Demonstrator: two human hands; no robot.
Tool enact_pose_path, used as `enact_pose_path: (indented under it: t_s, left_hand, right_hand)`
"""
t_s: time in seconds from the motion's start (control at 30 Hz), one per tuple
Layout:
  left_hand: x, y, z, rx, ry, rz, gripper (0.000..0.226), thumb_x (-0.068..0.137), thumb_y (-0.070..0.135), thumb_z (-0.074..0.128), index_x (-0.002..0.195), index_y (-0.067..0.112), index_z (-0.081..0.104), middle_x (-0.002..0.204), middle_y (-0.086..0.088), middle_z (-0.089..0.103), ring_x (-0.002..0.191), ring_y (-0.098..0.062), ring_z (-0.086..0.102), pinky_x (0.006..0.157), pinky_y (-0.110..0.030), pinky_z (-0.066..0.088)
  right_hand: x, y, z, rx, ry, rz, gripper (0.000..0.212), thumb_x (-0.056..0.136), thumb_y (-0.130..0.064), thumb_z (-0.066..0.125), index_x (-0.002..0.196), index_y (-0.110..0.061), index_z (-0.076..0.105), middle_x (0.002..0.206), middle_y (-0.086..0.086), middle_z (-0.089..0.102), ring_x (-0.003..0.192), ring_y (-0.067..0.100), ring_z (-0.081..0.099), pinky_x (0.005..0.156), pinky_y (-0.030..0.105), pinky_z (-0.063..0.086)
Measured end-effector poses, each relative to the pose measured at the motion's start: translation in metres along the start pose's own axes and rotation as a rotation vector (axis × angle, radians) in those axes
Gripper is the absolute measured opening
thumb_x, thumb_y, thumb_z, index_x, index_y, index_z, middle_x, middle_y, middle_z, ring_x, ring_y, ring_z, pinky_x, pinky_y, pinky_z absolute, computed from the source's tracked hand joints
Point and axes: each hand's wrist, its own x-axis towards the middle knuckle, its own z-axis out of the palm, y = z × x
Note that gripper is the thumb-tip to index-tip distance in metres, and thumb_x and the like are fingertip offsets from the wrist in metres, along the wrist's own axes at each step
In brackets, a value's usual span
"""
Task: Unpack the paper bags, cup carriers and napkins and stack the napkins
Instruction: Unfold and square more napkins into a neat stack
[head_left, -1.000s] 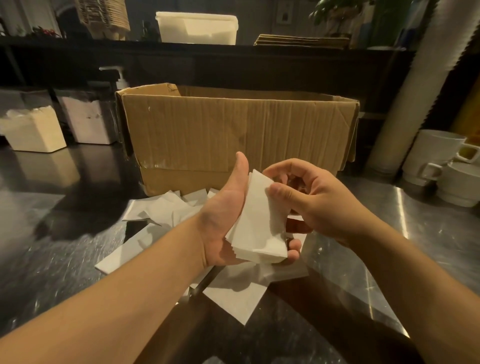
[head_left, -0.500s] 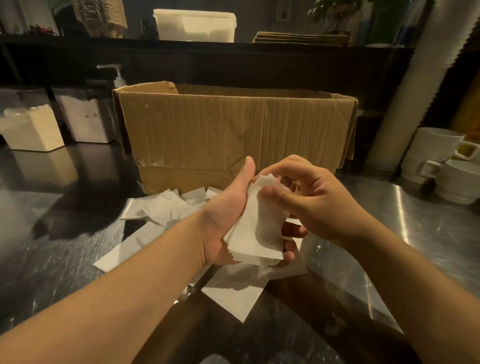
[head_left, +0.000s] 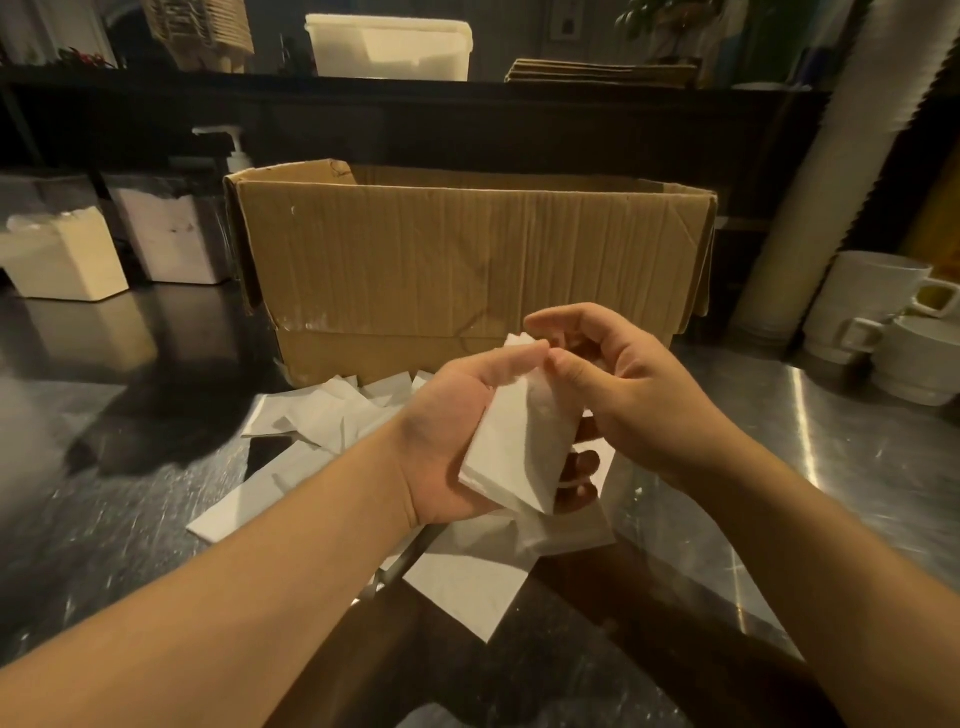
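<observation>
My left hand (head_left: 452, 436) grips a small stack of white napkins (head_left: 519, 447), thumb laid over its top edge and fingers curled beneath. My right hand (head_left: 623, 384) is beside it, fingers curled, its thumb touching the stack's upper right corner. Loose white napkins (head_left: 467, 577) lie scattered on the steel counter (head_left: 104, 519) under and left of my hands. Just behind them stands an open brown cardboard box (head_left: 467, 270); its inside is hidden.
Two white napkin blocks (head_left: 67, 260) stand at the back left beside a pump bottle (head_left: 236, 150). White mugs (head_left: 878, 306) and a tall sleeve of cups (head_left: 810, 182) crowd the right. A shelf behind holds a white tub (head_left: 389, 47) and flat cardboard.
The left thumb has folded down over the top of the stack, which now tilts more to the right. The right hand has loosened its pinch on the top napkin and shifted slightly up.
</observation>
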Motion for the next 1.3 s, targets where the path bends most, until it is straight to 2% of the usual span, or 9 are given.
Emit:
enact_pose_path:
  t_s: [0.13,0.2,0.53,0.67,0.77,0.87,1.0,1.17,1.3]
  left_hand:
    - [0.005,0.003,-0.004,-0.138,-0.006,0.031,0.055,0.095,0.057,0.061,0.133,0.017,0.062,0.116,-0.012,0.06,0.103,-0.029,0.06,0.094,-0.044,0.048]
    - [0.006,0.003,-0.004,-0.175,-0.04,0.04,0.047,0.095,0.049,0.064,0.13,0.016,0.061,0.115,-0.014,0.061,0.105,-0.03,0.061,0.094,-0.043,0.049]
    - [0.004,0.001,-0.004,-0.109,-0.001,0.034,0.041,0.092,0.039,0.056,0.122,0.013,0.065,0.104,-0.013,0.064,0.095,-0.029,0.065,0.086,-0.042,0.051]
    - [0.003,0.004,-0.005,-0.11,-0.044,0.028,0.041,0.094,0.043,0.055,0.12,0.013,0.064,0.104,-0.013,0.065,0.093,-0.029,0.067,0.083,-0.041,0.056]
    - [0.004,0.003,-0.005,-0.126,0.019,0.041,0.045,0.097,0.049,0.051,0.115,0.01,0.063,0.098,-0.013,0.066,0.086,-0.028,0.066,0.083,-0.043,0.054]
    - [0.005,0.003,-0.006,-0.18,0.017,0.066,0.049,0.095,0.054,0.054,0.117,0.01,0.062,0.103,-0.011,0.062,0.089,-0.026,0.063,0.081,-0.04,0.055]
    - [0.005,0.004,-0.007,-0.164,-0.004,0.047,0.037,0.094,0.042,0.053,0.094,0.009,0.071,0.091,-0.008,0.062,0.08,-0.022,0.061,0.074,-0.034,0.05]
    - [0.004,0.006,-0.007,-0.234,0.071,0.106,0.038,0.092,0.039,0.058,0.09,0.004,0.072,0.091,-0.01,0.061,0.079,-0.023,0.058,0.084,-0.038,0.046]
    - [0.004,0.008,-0.008,-0.321,0.171,0.147,0.041,0.084,0.034,0.064,0.114,0.007,0.059,0.095,-0.009,0.061,0.075,-0.024,0.054,0.076,-0.036,0.047]
  right_hand:
    - [-0.003,0.006,-0.007,-0.15,-0.205,-0.066,0.09,0.079,-0.054,0.079,0.152,-0.046,0.028,0.146,-0.021,0.044,0.133,0.0,0.046,0.107,0.031,0.049]
    - [-0.005,0.004,-0.003,-0.239,-0.286,-0.055,0.121,0.061,-0.063,0.086,0.152,-0.06,0.008,0.158,-0.021,0.026,0.146,0.01,0.031,0.117,0.048,0.039]
    - [-0.006,0.002,0.005,-0.331,-0.302,-0.072,0.128,0.065,-0.045,0.093,0.147,-0.069,-0.003,0.155,-0.031,0.019,0.15,0.019,0.024,0.116,0.061,0.035]
    - [-0.004,0.007,0.0,-0.262,-0.272,-0.094,0.109,0.069,-0.065,0.082,0.15,-0.062,0.009,0.157,-0.028,0.024,0.145,0.01,0.033,0.113,0.049,0.042]
    - [-0.001,0.008,-0.001,-0.225,-0.061,-0.156,0.054,0.086,-0.056,0.07,0.134,-0.044,0.046,0.134,-0.023,0.047,0.126,-0.003,0.045,0.105,0.027,0.046]
    - [0.002,0.012,-0.004,-0.443,0.009,-0.246,0.015,0.088,-0.05,0.066,0.101,-0.049,0.058,0.109,-0.029,0.051,0.114,0.003,0.044,0.102,0.039,0.046]
    - [0.002,0.016,0.001,-0.506,-0.11,-0.229,0.008,0.092,-0.042,0.066,0.1,-0.045,0.066,0.104,-0.027,0.053,0.108,0.006,0.043,0.101,0.048,0.043]
    - [0.006,0.011,-0.006,-0.294,0.088,-0.137,0.008,0.097,-0.034,0.062,0.1,-0.036,0.069,0.104,-0.021,0.062,0.103,0.0,0.059,0.088,0.023,0.051]
    - [0.011,0.014,-0.014,-0.339,0.023,0.166,0.012,0.098,-0.032,0.065,0.109,-0.03,0.069,0.107,-0.012,0.069,0.095,0.005,0.065,0.075,0.021,0.054]
